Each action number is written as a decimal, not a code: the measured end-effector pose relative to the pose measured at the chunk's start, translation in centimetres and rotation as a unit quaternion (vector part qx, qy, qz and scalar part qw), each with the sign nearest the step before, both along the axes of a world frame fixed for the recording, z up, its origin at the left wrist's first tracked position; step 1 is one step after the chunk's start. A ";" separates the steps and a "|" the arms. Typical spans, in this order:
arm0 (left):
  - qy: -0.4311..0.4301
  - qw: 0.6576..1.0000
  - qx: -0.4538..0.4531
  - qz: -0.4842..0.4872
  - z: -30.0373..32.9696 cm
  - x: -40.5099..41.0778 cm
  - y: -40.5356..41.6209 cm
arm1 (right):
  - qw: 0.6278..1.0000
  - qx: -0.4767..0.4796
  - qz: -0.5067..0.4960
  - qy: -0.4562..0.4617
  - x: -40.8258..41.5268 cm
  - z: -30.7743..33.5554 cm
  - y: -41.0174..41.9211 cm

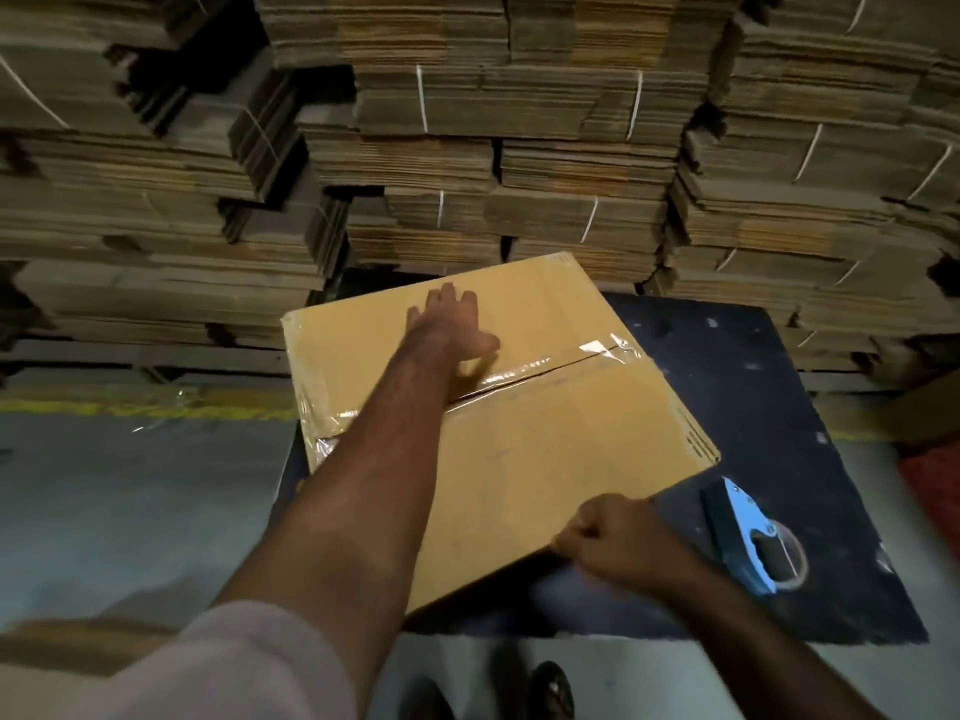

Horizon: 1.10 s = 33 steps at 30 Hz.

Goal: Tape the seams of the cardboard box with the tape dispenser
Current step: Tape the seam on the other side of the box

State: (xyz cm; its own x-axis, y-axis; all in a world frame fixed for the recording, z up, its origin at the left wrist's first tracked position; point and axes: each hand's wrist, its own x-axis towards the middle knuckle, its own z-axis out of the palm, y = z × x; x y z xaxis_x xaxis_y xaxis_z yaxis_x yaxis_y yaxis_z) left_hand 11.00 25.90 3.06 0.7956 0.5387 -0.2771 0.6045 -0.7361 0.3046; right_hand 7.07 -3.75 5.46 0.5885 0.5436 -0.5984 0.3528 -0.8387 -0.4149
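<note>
A tan cardboard box (545, 449) lies turned at an angle on a dark table (769, 387). Clear tape runs along its centre seam (550, 366) and over its left edge. My left hand (452, 324) lies flat on the far half of the box top, fingers straight, just above the seam. At the box's near corner my right hand (618, 543) grips the edge with curled fingers. The blue tape dispenser (748, 532) lies on the table to the right of my right hand, held by neither hand.
Tall stacks of flattened, strapped cardboard (493, 148) fill the whole background behind the table. The grey floor (130, 511) with a yellow line is at the left. My feet (550, 693) show below the table's near edge. A red thing (935, 491) is at the right edge.
</note>
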 end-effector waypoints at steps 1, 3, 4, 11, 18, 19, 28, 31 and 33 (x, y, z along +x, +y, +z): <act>-0.025 1.000 -0.009 -0.003 0.0 -0.9 -1.0 | 0.999 -0.008 0.014 -0.032 1.2 0.5 0.7; -0.079 0.997 -0.012 0.004 -0.2 -3.5 -3.6 | 0.996 0.009 0.014 -0.083 3.7 1.5 2.7; -0.101 0.995 0.002 0.009 -0.2 -5.0 -5.2 | 0.995 0.029 0.006 -0.096 5.0 2.1 4.0; -0.033 0.995 0.036 -0.092 0.7 -11.9 -16.6 | 0.955 0.137 0.144 -0.220 12.2 1.2 16.6; 0.070 0.989 0.121 -0.056 0.5 -13.0 -16.9 | 0.911 0.113 0.277 -0.282 14.1 -2.6 23.9; 0.092 0.988 0.124 -0.031 0.8 -13.6 -16.1 | 0.907 0.107 0.289 -0.288 14.3 -2.9 24.4; -0.101 0.894 -0.011 0.437 0.1 -18.0 -18.1 | 0.918 0.063 0.322 -0.220 17.1 -1.7 29.6; -0.178 0.839 -0.154 0.491 -1.0 -17.5 -18.5 | 0.920 0.077 0.315 -0.221 17.2 -1.6 29.6; -0.211 0.800 -0.186 0.530 -0.7 -16.7 -18.1 | 0.930 0.094 0.285 -0.213 17.3 -1.2 28.4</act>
